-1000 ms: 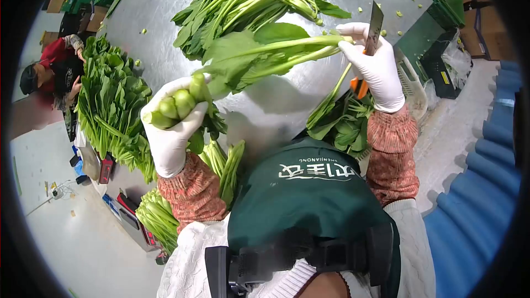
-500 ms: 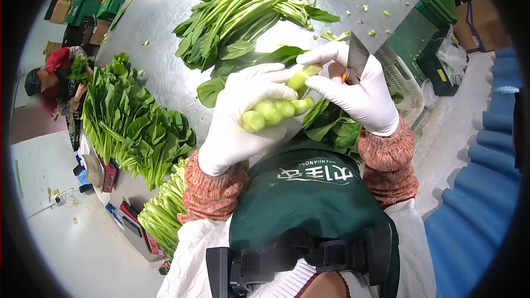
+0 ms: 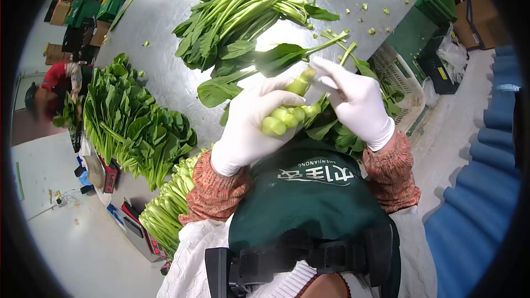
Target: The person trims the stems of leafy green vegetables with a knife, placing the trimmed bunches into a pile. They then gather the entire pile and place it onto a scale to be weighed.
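Note:
My left hand point(image 3: 251, 118), in a white glove, is closed around a bunch of leafy greens point(image 3: 284, 118), its pale cut stem ends towards me. One thicker stem point(image 3: 302, 81) sticks up beside my thumb. My right hand point(image 3: 356, 102), also gloved, is at the right of that stem, its fingers bent and close together near the stem's tip. No knife shows now; whatever is inside the right hand is hidden. Loose leafy stalks point(image 3: 281, 58) lie on the metal table point(image 3: 160, 27) just beyond both hands.
A pile of greens point(image 3: 237, 16) lies on the far part of the table, with cut scraps around it. More greens point(image 3: 132, 121) are stacked at the left, near a person point(image 3: 58, 85). A white basket point(image 3: 406, 80) and green crates point(image 3: 436, 0) stand at the right.
My left hand has moved right and up with its bunch, towards my right hand. The stalk from my right hand now lies on the table. The knife blade has gone from view.

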`<state>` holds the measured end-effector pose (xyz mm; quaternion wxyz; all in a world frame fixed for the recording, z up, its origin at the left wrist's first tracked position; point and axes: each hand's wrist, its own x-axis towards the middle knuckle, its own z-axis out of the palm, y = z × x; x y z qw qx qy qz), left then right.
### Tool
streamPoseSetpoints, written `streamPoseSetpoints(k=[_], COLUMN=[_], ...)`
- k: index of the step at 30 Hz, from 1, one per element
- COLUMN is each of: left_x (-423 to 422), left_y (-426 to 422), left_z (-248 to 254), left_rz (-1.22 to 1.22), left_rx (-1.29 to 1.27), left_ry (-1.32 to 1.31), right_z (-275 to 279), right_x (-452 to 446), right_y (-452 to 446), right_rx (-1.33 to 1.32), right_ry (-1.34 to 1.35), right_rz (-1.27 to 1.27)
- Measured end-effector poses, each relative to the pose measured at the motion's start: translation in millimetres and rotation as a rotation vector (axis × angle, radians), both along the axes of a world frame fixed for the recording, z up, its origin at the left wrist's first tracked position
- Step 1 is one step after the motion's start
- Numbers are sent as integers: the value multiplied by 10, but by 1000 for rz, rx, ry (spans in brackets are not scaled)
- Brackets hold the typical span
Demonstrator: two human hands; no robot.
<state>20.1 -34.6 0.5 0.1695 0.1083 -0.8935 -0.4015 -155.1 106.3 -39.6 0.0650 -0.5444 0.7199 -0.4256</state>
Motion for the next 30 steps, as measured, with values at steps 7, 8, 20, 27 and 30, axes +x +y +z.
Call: streamPoseSetpoints(k=[7,8,20,27,30], left_x=[32,69,482,803,851], left_y=[-87,-162,-920,-1144,-1156], left_z=[58,49,-245,-310,-161], left_rz=[-32,-30,249,216,52], left_rx=[18,144,1075,1098,1306], left_ry=[55,103,857,1005,1111], right_z=[-482,-538,-333,-409,-454], right_x=[-256,-263,-218,-209,-213], right_y=[52,78,-155,-199,-208], right_rx=[375,236,229,233,249], right_ry=[-114,-332,-543,-523,-529], right_rz=[-155,-133,-150,-84,-72])
